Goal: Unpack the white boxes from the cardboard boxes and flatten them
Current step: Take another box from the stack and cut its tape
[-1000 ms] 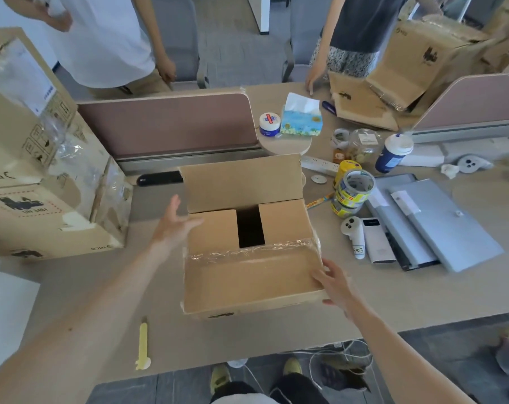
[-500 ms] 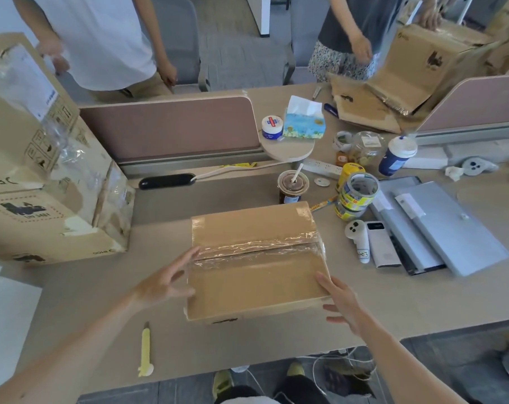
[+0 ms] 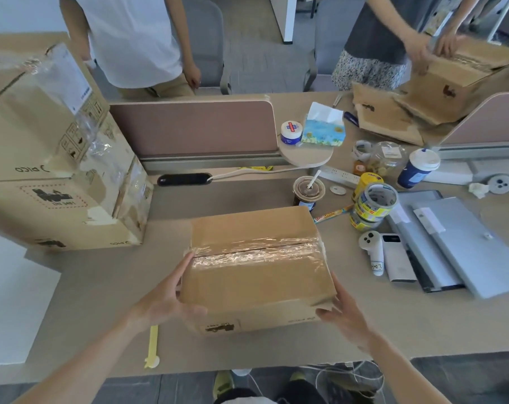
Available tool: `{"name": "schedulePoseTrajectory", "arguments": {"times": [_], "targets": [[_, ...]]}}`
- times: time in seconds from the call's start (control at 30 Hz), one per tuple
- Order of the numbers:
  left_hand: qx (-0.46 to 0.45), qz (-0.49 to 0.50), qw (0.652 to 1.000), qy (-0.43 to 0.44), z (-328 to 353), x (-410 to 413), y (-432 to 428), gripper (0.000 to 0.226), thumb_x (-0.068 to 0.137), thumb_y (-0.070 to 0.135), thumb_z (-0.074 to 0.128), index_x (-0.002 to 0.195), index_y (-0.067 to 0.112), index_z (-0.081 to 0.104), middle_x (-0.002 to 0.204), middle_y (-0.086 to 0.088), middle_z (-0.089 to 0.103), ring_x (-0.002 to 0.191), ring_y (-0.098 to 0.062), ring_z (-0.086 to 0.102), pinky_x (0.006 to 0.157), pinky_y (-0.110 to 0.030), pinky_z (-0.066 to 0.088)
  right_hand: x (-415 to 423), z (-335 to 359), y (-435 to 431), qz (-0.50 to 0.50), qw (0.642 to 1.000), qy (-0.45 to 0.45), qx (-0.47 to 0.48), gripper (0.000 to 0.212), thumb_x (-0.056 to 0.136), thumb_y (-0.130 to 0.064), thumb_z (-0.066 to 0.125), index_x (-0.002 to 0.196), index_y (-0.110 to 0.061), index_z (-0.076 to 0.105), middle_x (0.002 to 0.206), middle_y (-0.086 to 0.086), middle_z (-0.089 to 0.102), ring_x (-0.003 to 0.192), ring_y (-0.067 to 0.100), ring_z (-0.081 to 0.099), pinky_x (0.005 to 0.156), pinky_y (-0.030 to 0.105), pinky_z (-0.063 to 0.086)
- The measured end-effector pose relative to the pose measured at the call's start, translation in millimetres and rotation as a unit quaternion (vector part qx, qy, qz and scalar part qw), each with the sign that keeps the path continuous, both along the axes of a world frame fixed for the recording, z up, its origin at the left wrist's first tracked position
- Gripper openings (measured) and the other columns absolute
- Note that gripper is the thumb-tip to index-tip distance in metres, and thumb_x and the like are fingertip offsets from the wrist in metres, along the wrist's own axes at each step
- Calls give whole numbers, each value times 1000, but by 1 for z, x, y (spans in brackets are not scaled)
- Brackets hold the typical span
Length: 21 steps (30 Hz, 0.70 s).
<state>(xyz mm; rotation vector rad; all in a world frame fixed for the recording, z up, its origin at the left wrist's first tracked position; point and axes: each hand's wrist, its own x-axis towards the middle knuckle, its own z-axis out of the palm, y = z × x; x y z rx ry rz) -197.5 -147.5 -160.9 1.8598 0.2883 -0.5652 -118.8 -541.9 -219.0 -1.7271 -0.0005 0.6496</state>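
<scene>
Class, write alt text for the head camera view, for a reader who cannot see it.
A person's left hand and right hand press against the sides of a closed cardboard box, clear tape along its top seam, on a desk. A yellow plastic tool lies left; tape rolls stand right.

Desk [image 3: 101, 287]: a beige top is spread across the view.
Partition [image 3: 195, 129]: a pinkish panel is mounted on it.
Second partition [image 3: 486, 121]: seen at right.
Chair [image 3: 209, 39]: grey, placed behind.
Floor [image 3: 256, 53]: grey, possibly carpet.
Light: bright, even.
</scene>
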Motion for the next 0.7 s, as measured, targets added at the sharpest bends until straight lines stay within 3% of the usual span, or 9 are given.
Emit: {"name": "schedulePoseTrajectory", "arguments": {"times": [0.07,0.13,0.23,0.3,0.43,0.5,0.57,0.63,0.7], "targets": [[-16,-1,1000,1,9,2,2,127,65,16,94,151,53,9,144,31,30,117,8,55,91,-18,51,3,5,9,-23,1000,4,-14,92,78,9,75,148,-35,35,124,-11,65,121,12,58,84,21,53],[-18,-9,1000,3,17,4,6,123,68,7,90,152,50,10,145,29,32,114,17,52,89,-12,48,8,12,16,-27,999,-16,-37,81,81,4,74,145,-34,42,113,-9,69,106,4,63,77,17,52],[-21,-8,1000,-12,29,6,16,124,62,10,92,148,52,14,143,24,37,117,18,49,92,-12,48,18,31,23,-36,996,-61,-56,56,83,-3,76,130,-28,57,89,-17,72,79,-6,64,69,11,49],[-31,6,998,-47,37,8,19,128,58,10,96,149,54,17,141,18,49,126,2,51,100,-27,50,26,47,29,-36,995,-78,-47,39,85,-11,75,120,-25,64,84,-19,71,70,-5,62,67,14,48],[-108,96,985,-97,48,15,19,97,63,16,88,139,48,36,127,-6,65,112,-31,67,86,-46,58,40,74,40,-46,994,-93,-22,16,90,-20,71,99,-33,68,85,-13,72,71,-3,63,70,20,49],[-119,136,981,-76,49,19,20,91,58,34,90,133,45,40,122,-10,68,110,-32,68,88,-54,56,45,81,42,-39,997,-73,14,21,91,-22,71,106,-36,69,95,-5,73,85,8,68,78,32,56],[-103,167,979,-46,50,23,18,91,47,55,91,125,46,44,114,-8,72,106,-30,69,90,-55,53,50,87,40,-22,998,-40,40,41,82,-31,75,119,-44,64,102,2,69,93,17,70,78,41,59],[-55,198,978,-19,53,29,17,88,44,74,81,121,44,48,104,-5,75,103,-31,69,89,-50,51,57,92,38,-1,999,-16,38,61,74,-37,75,131,-47,54,106,-3,69,97,18,71,74,39,59],[4,233,973,5,56,38,18,82,56,85,62,119,33,57,98,-4,76,97,-29,70,87,-47,51,62,94,39,20,999,5,33,65,81,-32,76,137,-42,46,114,-8,71,101,17,70,74,36,57]]}}
